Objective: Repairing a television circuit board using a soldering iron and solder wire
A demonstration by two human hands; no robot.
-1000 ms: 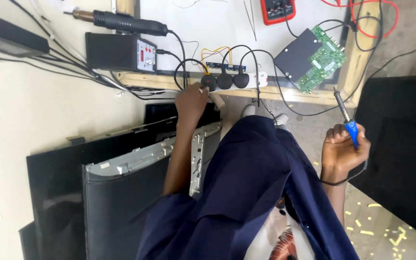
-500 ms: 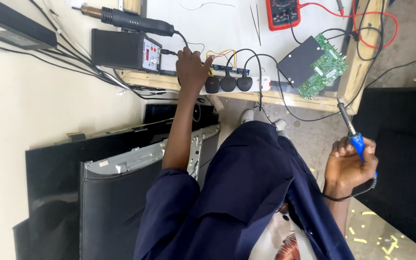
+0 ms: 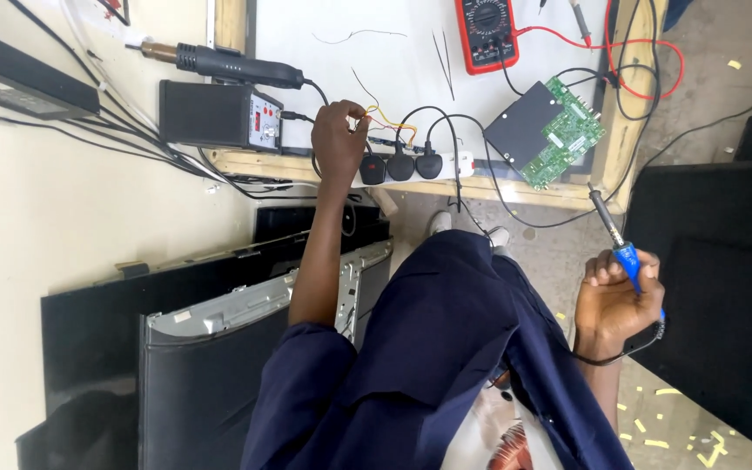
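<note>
The soldering iron [image 3: 627,261], with its blue handle and dark metal tip, sits in the right hand [image 3: 615,305], held off the table [image 3: 350,61] and above the floor, tip pointing up toward the table's wooden edge. The fingers of that hand are wrapped closed around the blue handle, and a thin black cord loops out from under the palm.

The left hand [image 3: 337,139] reaches out over the near edge of the table, just beside the white power strip [image 3: 415,165], where three black plugs sit in a row. Its fingers are pinched together at a bunch of thin yellow and orange wires [image 3: 385,120]; whether they truly grip the wires or only touch them cannot be told.

To the left of that hand stands a black box-shaped rework station [image 3: 219,115], with a black hot-air handle [image 3: 228,63] lying on top of it. To the right of the power strip lies a green circuit board [image 3: 546,130] with a dark plate over part of it. Farther back on the white table top rests a red multimeter [image 3: 485,33] with red and black leads trailing off. Below the table, dark flat screen panels [image 3: 176,348] lean against the wall, near the navy-sleeved left arm.
</note>
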